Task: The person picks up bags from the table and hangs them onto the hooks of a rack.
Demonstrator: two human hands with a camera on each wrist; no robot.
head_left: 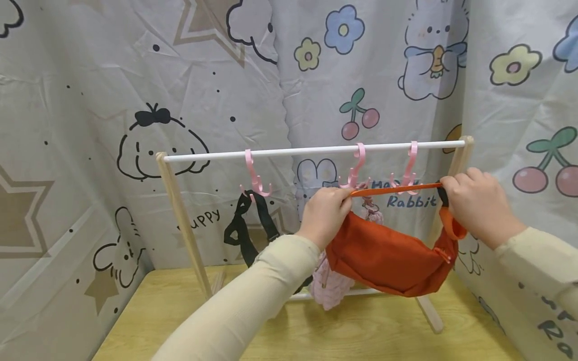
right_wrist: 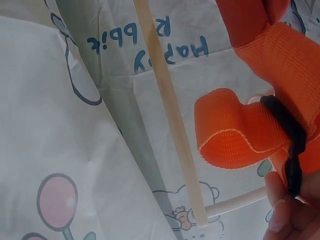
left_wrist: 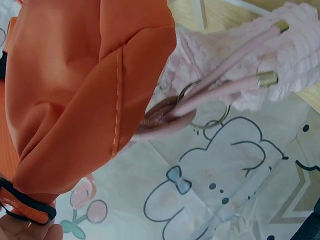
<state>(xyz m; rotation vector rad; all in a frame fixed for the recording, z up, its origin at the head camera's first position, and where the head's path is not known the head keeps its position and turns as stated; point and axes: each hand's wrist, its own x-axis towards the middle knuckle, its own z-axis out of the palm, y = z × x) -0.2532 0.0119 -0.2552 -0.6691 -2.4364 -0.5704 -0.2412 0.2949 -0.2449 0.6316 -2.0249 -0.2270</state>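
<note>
An orange waist bag point(head_left: 388, 255) hangs between both hands in front of the rack, its strap point(head_left: 397, 189) stretched nearly level above the pouch. At the strap's left end, my left hand point(head_left: 324, 215) grips the webbing; the left wrist view shows its fingertips point(left_wrist: 35, 232) at a dark-edged strap end. My right hand point(head_left: 478, 205) pinches the strap's right end by a black buckle point(right_wrist: 292, 135), with a loop of orange webbing point(right_wrist: 220, 130) hanging beside it. Just behind the strap are two pink hooks, the middle hook point(head_left: 359, 163) and the right hook point(head_left: 412, 165).
A white rod point(head_left: 307, 151) on wooden posts carries the hooks. From the left pink hook point(head_left: 252, 175) hangs a black strap point(head_left: 246, 225). A pink fluffy bag point(head_left: 331, 286) hangs behind the orange one. The rack stands on a wooden table point(head_left: 149, 321) before printed curtains point(head_left: 253, 100).
</note>
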